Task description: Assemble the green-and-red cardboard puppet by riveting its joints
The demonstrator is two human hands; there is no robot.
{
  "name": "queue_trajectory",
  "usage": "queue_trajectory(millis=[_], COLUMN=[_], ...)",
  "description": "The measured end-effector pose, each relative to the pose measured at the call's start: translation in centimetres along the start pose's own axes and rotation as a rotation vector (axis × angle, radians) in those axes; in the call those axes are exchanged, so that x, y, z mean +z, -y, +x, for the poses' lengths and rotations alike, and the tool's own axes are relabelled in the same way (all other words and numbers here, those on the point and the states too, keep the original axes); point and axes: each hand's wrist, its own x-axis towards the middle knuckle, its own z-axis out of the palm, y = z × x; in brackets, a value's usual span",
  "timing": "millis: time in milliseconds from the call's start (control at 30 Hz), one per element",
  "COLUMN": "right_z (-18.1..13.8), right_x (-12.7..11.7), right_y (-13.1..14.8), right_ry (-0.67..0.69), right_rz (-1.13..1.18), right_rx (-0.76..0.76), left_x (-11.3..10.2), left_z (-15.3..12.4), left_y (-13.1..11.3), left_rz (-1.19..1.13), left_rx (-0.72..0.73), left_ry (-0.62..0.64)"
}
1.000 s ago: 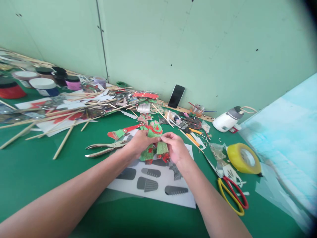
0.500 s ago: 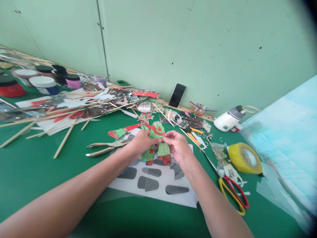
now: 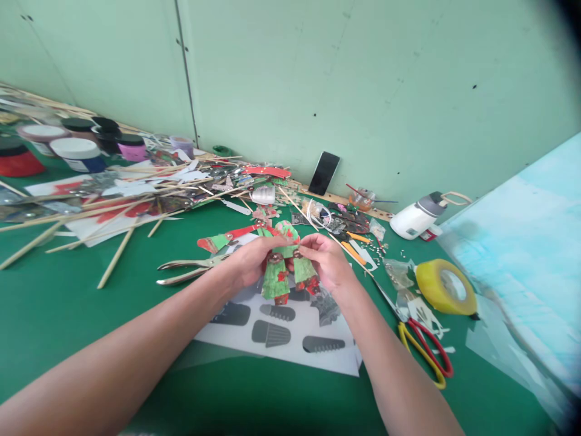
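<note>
A jointed paper puppet in green and red is held up between my two hands. Round metal fasteners show at the tops of its two legs, and one arm stretches out to the left. My left hand pinches the body from the left. On the other side my right hand pinches it near the top of the right leg. Beneath lies a white sheet printed with dark cut-out shapes. A metal hole punch rests left of my left hand, its handles pointing left.
Scissors with red and yellow handles and a yellow tape roll lie at right. Behind them stands a white bottle. A phone leans on the wall. Wooden sticks and paint jars crowd the left.
The puppet's legs have swung apart and its front now faces me more, showing the leg fasteners. Both hands keep their grip, with small finger shifts.
</note>
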Motion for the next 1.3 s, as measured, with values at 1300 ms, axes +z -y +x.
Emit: queue_trajectory(millis=[1300], right_z=[0.5], right_x=[0.2], right_y=[-2.1], right_ry=[0.007], right_rz=[-0.091], right_rx=[-0.124], left_x=[1.0], left_z=[-0.1], left_y=[0.4], left_rz=[0.396], left_rx=[0.151], left_ry=[-0.238])
